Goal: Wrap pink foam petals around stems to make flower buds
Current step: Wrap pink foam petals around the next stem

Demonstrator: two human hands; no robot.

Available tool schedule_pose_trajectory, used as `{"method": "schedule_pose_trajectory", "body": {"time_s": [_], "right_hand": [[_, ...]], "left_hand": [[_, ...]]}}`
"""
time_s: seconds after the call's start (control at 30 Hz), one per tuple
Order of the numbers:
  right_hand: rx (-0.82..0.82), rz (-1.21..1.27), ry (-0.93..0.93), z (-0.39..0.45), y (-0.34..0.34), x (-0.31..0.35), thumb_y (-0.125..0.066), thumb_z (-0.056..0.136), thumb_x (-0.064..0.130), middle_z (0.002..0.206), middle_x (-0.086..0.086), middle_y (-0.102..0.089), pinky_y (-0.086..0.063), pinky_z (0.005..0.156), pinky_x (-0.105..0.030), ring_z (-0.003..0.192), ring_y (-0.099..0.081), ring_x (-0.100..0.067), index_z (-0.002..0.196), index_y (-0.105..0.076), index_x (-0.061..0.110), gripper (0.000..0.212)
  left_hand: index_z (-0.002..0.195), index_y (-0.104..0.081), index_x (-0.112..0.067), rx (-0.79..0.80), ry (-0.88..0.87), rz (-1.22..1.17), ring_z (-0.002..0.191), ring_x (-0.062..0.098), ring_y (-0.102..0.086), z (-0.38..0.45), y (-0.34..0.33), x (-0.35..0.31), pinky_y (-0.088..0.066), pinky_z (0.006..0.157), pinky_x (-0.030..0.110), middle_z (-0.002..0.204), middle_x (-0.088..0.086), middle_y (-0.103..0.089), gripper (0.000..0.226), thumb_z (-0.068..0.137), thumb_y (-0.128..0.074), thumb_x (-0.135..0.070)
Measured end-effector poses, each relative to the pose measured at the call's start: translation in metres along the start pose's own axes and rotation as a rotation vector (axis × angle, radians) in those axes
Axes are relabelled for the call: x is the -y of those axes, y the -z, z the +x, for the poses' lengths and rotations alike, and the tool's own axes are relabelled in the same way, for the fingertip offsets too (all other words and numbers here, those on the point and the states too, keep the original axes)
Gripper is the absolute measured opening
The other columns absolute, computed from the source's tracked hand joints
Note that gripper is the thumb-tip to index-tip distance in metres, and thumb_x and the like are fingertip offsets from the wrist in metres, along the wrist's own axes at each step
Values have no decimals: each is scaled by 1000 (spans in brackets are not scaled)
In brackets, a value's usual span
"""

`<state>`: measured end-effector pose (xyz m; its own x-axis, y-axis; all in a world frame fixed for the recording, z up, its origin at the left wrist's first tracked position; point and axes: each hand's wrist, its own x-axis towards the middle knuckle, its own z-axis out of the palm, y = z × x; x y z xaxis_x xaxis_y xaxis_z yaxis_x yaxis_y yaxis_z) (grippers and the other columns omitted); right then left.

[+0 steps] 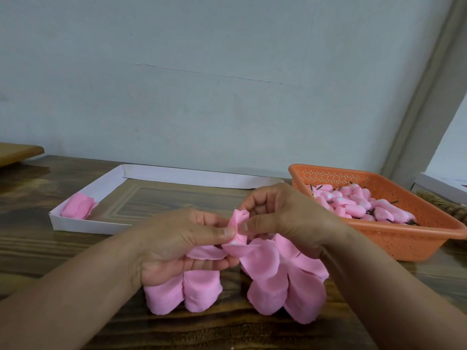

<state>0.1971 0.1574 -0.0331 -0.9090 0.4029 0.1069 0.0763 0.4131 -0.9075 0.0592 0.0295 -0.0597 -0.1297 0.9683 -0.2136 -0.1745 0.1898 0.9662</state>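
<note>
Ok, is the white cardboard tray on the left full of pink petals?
No, the white cardboard tray holds only one small pile of pink petals in its left corner; the rest shows bare wood.

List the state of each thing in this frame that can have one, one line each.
Left hand: pinches the bud.
Right hand: pinches the bud from the other side.
Pink foam bud: partly wrapped, held above the table.
Loose petals: piled on the table under the hands.
Orange basket: upright, holds many pink pieces with dark stems.
White paper tray: holds a few pink petals in its left corner.
</note>
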Motion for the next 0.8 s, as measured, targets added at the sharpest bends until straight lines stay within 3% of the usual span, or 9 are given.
{"method": "schedule_pose_trajectory", "body": {"time_s": [0.17,0.33,0.43,0.57,0.67,0.8], "right_hand": [[-77,-26,-28,2,-9,-3,-66,74,-12,57,-11,-61,-43,47,-20,48,-50,-16,75,-64,2,14],[-62,-37,-37,1,-7,0,-65,75,-7,59,-11,-62,-44,48,-20,48,-51,-15,80,-66,-1,7],[-51,-51,-22,-1,-9,4,-69,77,4,58,-13,-62,-44,47,-18,48,-53,-13,78,-66,-1,5],[-109,-168,25,0,-15,3,-74,73,6,57,-15,-64,-49,50,-27,47,-56,-16,75,-66,4,8],[-126,-216,52,1,-15,1,-69,75,-1,47,-4,-61,-50,48,-24,42,-55,-12,69,-66,4,8],[-181,-215,25,3,-12,-1,-67,76,-5,44,-1,-59,-47,44,-22,39,-54,-11,64,-63,5,16]], "left_hand": [[105,-72,-3,-40,-15,70,92,25,-64,4,0,2,-50,92,37,108,20,-70,45,63,-77,-16],[105,-73,-5,-37,-39,124,92,25,-64,3,1,2,-55,80,28,110,19,-70,43,65,-77,-20],[97,-75,-7,-72,-55,132,90,27,-68,5,1,4,-56,74,29,101,17,-72,35,64,-76,-18],[83,-77,-11,-87,-90,179,74,21,-70,3,-4,3,-53,61,23,86,13,-74,24,61,-78,-19],[87,-77,-11,-90,-90,208,81,25,-71,2,-4,3,-56,74,32,91,16,-74,25,62,-78,-15],[104,-69,-4,-203,-72,122,92,32,-70,6,-5,5,-53,92,45,98,19,-73,46,60,-79,-9]]}}
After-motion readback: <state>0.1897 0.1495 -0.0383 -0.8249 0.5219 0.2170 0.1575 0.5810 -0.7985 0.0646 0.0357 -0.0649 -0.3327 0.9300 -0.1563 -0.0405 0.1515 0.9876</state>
